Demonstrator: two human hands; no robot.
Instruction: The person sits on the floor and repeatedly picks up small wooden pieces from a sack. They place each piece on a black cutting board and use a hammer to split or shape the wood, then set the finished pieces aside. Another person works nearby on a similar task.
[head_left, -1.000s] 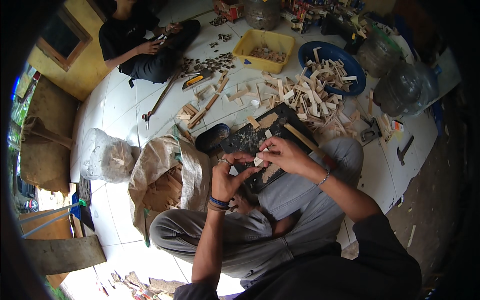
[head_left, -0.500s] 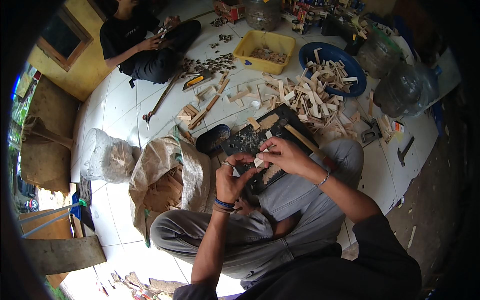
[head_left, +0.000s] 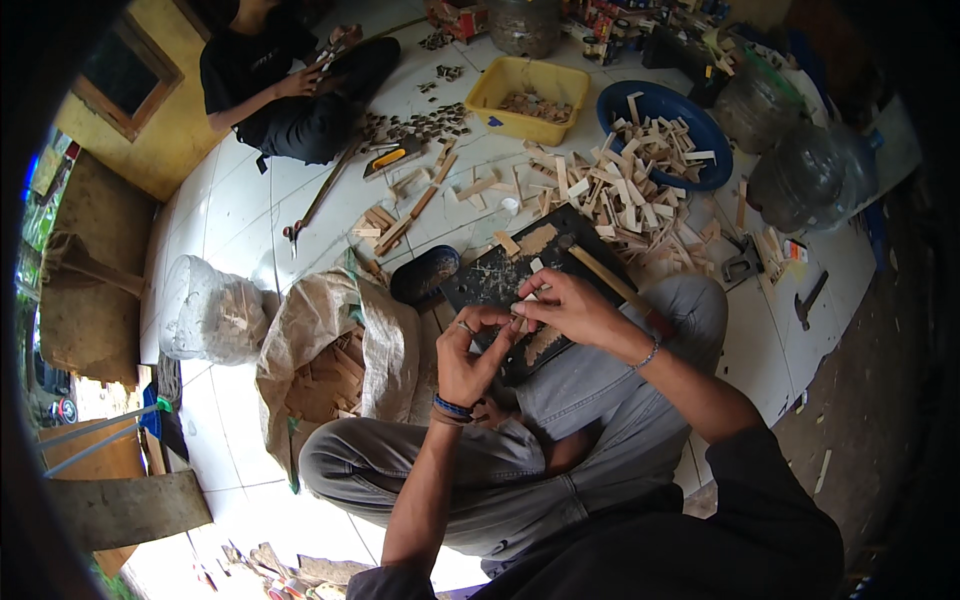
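Over a black board (head_left: 478, 283) strewn with wood dust, my two hands meet in front of my crossed legs. The fingers of my right hand (head_left: 568, 305) are closed on a small pale wood piece (head_left: 536, 265), one end of which sticks out past them. My left hand (head_left: 470, 352) pinches at the same spot, thumb and forefinger touching the right fingertips. Most of what lies between the fingertips is hidden. A hammer (head_left: 607, 277) with a wooden handle rests on the board, beside my right hand. Left of the board is a dark blue oval dish (head_left: 425, 277).
A heap of small wood blocks (head_left: 640, 205) spills from a blue basin (head_left: 716, 165). Behind stands a yellow tub (head_left: 545, 128) of wood bits. An open sack (head_left: 385, 340) of scraps leans by my left knee. Another person (head_left: 275, 100) sits at the far left.
The piece has been turned between my fingertips, so its pale lower face shows less. My left hand has shifted slightly to the right.
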